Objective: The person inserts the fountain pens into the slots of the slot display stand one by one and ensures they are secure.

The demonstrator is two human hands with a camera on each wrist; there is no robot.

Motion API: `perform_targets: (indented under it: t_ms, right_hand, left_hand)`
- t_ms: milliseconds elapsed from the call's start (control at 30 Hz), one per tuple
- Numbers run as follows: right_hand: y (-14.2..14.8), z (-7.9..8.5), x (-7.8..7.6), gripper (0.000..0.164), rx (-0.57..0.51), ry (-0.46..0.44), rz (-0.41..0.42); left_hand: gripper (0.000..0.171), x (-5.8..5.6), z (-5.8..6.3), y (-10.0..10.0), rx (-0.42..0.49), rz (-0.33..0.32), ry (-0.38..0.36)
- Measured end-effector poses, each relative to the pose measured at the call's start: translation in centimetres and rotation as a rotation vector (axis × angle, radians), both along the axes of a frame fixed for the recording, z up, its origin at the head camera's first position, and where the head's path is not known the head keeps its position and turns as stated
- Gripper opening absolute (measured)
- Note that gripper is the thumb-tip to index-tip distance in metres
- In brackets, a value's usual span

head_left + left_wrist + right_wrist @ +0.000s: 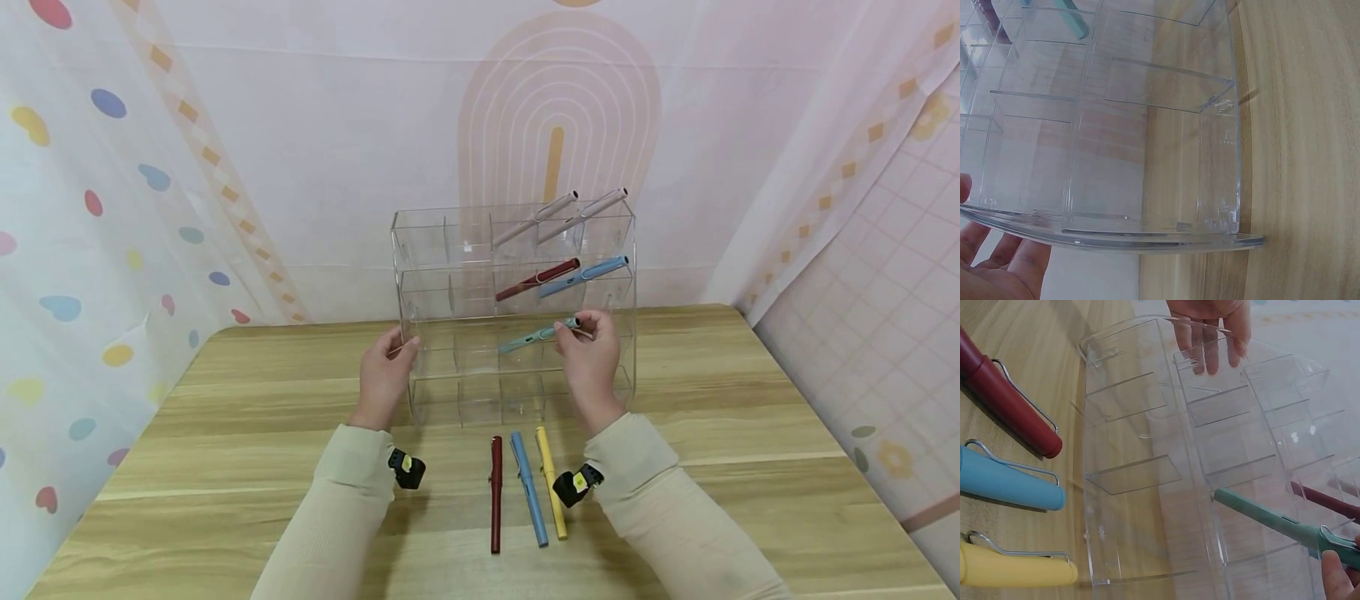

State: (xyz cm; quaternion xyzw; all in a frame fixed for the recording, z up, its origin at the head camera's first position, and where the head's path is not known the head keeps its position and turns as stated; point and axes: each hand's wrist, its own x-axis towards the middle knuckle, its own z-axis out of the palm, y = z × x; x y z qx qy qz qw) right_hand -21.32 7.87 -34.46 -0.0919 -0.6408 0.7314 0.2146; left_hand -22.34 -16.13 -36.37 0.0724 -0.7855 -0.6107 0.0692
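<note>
A clear acrylic pen rack (480,402) with stepped tiers of small compartments stands upright on the table. My left hand (385,377) holds its left side panel (1166,242), the thumb inside the panel and the fingers outside. With thumb and fingers, my right hand (591,358) pinches a green pen (1266,519) near its capped, clip end. That pen slants at the third tier, its lower end at a middle compartment; whether it touches the bottom cannot be told. Two pale pens (592,212) lean in the top tier. A dark red pen (536,281) and a blue pen (585,276) lean below them.
On the wooden table (262,467), in front of the rack, lie a dark red pen (496,496), a blue pen (529,492) and a yellow pen (552,487), side by side between my forearms. A patterned curtain (337,167) hangs behind the rack.
</note>
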Motion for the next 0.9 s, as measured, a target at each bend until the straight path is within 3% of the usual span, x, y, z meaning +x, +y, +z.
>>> perform_targets:
  t_ms: [900]
  right_hand:
    - [1.1,-0.6,1.0,0.032,0.004,0.014,0.035]
  left_hand:
    - [0.038,-0.1,0.1,0.1,0.003,-0.001,0.000]
